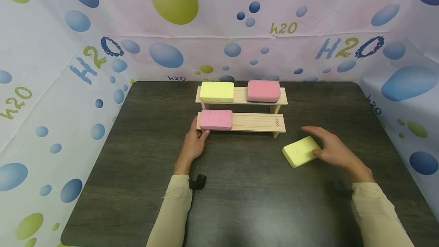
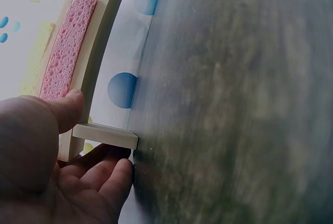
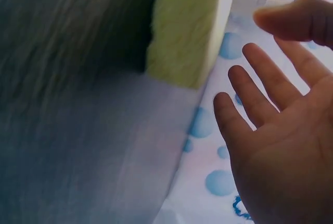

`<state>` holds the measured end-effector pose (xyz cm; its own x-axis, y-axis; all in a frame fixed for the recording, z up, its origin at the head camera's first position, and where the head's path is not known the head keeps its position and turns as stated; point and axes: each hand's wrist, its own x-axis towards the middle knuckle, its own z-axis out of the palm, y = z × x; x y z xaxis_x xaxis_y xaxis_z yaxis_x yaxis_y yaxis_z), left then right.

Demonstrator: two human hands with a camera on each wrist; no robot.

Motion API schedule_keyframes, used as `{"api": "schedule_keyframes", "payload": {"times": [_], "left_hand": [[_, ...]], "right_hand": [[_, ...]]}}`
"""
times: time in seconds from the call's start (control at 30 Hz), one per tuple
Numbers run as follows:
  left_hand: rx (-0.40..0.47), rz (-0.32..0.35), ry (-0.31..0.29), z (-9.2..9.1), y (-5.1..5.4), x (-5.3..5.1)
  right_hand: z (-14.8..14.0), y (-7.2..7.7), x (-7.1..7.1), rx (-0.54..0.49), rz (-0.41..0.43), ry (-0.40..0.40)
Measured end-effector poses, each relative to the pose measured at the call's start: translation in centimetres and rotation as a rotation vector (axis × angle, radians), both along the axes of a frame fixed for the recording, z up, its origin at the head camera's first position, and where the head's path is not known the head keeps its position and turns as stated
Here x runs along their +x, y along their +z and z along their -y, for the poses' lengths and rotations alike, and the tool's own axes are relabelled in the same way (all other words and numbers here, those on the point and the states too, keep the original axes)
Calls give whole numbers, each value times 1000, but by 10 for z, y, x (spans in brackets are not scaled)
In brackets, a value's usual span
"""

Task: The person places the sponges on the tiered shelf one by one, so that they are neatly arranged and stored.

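My left hand (image 1: 193, 146) grips the left end of a two-step wooden shelf (image 1: 255, 122). In the left wrist view the thumb lies on the front of the board, and the other fingers are beside the shelf's leg (image 2: 106, 135). A pink sponge (image 1: 216, 119) sits on the lower step, just by this hand. On the right, a yellow sponge (image 1: 300, 151) lies at an angle on the table. Over its right end is my right hand (image 1: 334, 149), its fingers spread and the thumb apart from them. The right wrist view shows a gap between that hand and the sponge (image 3: 184, 31).
The upper step carries another yellow sponge (image 1: 217, 92) on the left and a darker pink sponge (image 1: 263, 90) with a dark underside on the right. A dark wood-look table (image 1: 240, 201) bears everything. Patterned sheets (image 1: 212, 18) hang behind it and at both sides.
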<state>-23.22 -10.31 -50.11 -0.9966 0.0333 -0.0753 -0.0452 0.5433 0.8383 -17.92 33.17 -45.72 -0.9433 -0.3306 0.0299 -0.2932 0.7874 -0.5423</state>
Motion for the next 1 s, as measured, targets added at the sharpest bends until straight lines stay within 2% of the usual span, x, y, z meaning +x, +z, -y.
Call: {"api": "schedule_keyframes", "payload": {"times": [0.1, 0.4, 0.83, 1.0], "left_hand": [[3, 0, 0, 0, 0, 0], [5, 3, -2, -1, 2, 1], [-8, 11, 10, -1, 1, 0], [-6, 9, 17, -1, 1, 1]], "right_hand": [[-7, -4, 1, -2, 0, 18], [-15, -11, 0, -20, 97, 67], [-17, -15, 4, 1, 125, 92], [-16, -16, 5, 11, 94, 90]]}}
